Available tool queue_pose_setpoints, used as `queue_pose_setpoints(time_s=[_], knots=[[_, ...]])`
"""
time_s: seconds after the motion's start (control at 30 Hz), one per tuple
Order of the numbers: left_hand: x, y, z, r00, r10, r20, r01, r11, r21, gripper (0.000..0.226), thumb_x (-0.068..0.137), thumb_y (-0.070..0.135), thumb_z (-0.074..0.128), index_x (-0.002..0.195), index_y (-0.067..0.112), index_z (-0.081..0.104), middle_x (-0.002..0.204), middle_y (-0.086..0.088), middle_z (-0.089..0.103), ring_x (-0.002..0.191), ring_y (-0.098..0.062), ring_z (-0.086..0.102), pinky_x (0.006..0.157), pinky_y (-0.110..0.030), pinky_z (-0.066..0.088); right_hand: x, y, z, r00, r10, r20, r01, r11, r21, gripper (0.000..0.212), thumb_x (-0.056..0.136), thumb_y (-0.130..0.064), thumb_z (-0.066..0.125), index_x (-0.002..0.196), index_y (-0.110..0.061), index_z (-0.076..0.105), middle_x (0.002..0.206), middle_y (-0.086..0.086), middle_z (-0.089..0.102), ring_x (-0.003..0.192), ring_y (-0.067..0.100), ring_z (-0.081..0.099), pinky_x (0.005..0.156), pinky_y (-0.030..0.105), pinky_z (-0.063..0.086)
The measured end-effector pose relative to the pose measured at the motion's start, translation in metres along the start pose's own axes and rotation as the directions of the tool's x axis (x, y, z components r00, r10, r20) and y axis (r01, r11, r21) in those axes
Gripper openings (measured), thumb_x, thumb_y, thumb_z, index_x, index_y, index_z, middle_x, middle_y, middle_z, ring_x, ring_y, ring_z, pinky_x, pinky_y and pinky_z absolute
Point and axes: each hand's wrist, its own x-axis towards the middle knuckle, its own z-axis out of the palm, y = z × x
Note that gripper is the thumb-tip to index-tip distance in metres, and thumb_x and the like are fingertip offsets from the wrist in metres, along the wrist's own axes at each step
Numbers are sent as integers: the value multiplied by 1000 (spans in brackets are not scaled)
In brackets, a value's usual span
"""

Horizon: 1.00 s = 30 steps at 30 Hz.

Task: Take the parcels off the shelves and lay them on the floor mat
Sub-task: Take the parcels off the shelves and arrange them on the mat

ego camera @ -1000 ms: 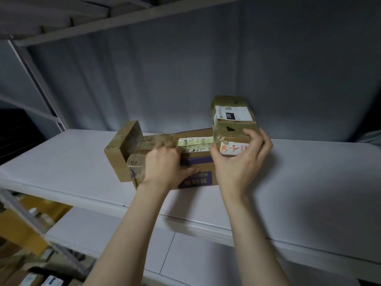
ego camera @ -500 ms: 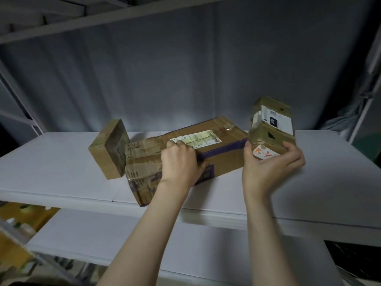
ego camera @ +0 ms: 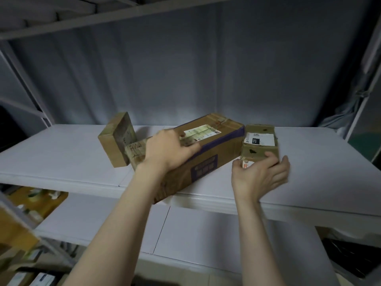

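Palm flat, our left hand point(ego camera: 167, 151) rests on the long carton point(ego camera: 216, 153) overhanging the front edge of the shelf point(ego camera: 61, 157); our right hand point(ego camera: 257, 178) grips the small box point(ego camera: 258, 139) beside it.

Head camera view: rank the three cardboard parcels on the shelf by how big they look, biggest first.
1. long purple-banded parcel, clearly the largest.
2. small parcel with the 220 label and plain parcel at left: they look alike, so unranked.
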Motion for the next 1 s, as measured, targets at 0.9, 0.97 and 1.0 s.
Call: queue_pose_setpoints(time_s=[0.9,0.97,1.0], knots=[[-110,-89,7,852,-522,-40,477,806,-350,68,69,80,54,104,22,43,104,-1,63,96,-27,61,79,-39,49,-140,-64,-13,821,-70,567,-349,724,595,80,68,-48,69,135,-10,46,127,5,50,110,21,57,82,22,47],[-127,-90,12,831,-551,-74,476,774,-418,63,69,79,52,102,26,40,103,0,62,94,-27,61,80,-41,51,-151,-61,-17,799,-61,598,-376,725,577,78,65,-44,71,132,-11,46,127,8,53,107,23,60,83,29,53],[-136,-91,15,820,-567,-81,478,755,-448,61,69,78,51,101,27,39,103,1,62,94,-26,61,80,-42,51,-158,-59,-20,786,-54,616,-398,718,571,79,65,-43,71,132,-12,45,128,9,53,106,22,61,83,32,54]])
